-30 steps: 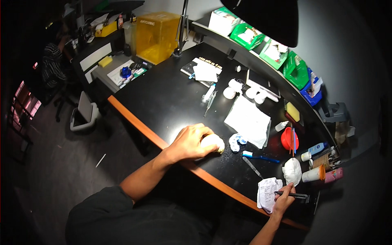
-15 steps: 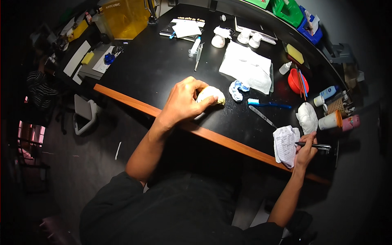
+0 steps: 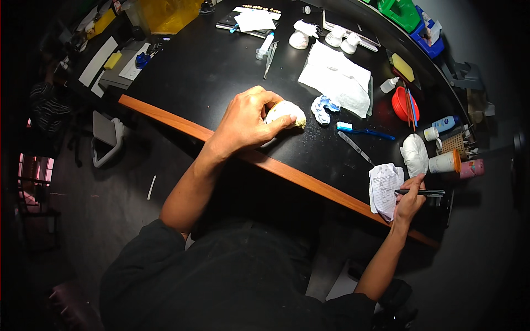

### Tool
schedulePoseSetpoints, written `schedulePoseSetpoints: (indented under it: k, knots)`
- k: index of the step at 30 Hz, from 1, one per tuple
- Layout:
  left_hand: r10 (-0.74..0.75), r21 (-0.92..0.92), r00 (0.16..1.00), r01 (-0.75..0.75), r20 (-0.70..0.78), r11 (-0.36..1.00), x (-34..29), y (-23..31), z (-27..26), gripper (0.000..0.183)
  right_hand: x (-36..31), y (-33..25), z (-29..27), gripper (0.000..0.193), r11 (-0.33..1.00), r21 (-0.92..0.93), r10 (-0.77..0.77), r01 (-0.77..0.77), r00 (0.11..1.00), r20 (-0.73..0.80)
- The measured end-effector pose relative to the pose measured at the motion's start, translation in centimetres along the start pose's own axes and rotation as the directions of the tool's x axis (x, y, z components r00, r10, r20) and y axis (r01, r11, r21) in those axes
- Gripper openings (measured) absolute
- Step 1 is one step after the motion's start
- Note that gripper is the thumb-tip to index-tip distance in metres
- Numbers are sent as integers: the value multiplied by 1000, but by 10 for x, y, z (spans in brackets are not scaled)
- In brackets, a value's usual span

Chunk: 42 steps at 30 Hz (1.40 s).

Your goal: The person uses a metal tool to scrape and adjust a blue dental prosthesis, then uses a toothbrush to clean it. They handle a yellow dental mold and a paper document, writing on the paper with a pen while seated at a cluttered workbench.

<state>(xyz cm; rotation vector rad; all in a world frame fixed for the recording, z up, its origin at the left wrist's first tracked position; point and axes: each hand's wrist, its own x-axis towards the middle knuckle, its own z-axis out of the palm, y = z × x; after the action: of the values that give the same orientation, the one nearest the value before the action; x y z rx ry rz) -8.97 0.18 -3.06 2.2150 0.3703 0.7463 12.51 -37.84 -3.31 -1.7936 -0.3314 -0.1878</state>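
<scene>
My left hand (image 3: 249, 118) is closed over a rounded white plaster cast (image 3: 288, 114) with a yellowish edge, near the table's front edge. The fingers cover much of it. Just right of that lies a curved blue-and-white moulded piece (image 3: 324, 109). At the right, my right hand (image 3: 409, 201) grips a black pen (image 3: 429, 193), its tip over a crumpled sheet of paper (image 3: 383, 189) with handwriting on it. A white wrapped bundle (image 3: 414, 155) sits just beyond that hand.
A blue toothbrush (image 3: 365, 132) and a scalpel-like tool (image 3: 355, 147) lie between my hands. Farther back are white cloths (image 3: 337, 77), a red bowl (image 3: 401, 103), a syringe (image 3: 265, 46) and tweezers (image 3: 270, 60). An orange-rimmed cup (image 3: 444, 162) stands at the right.
The whole view has shifted, so the table sits slightly higher in the picture. The pen tip has moved a little left over the paper. Both hands keep their grips.
</scene>
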Motion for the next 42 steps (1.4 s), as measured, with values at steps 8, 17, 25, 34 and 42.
schedulePoseSetpoints:
  k: [8,17,25,34,42]
  knots:
    - [15,-5,1000,-15,-6,1000,0,3,0,43,2,1,-3,56,999,-50,12,-12,1000,-3]
    - [21,3,1000,-21,-14,1000,-1,0,0,43,2,2,1,54,999,-24,-28,28,999,-19]
    - [22,2,1000,-22,-9,1000,-1,2,-1,45,2,3,-2,55,996,-72,-47,45,999,-16]
    - [31,4,999,-31,-15,1000,0,1,0,44,4,6,-1,55,995,-77,-59,56,997,-40]
    - [23,17,1000,-23,-3,1000,0,2,-2,44,6,14,-4,53,949,-267,-162,167,986,39]
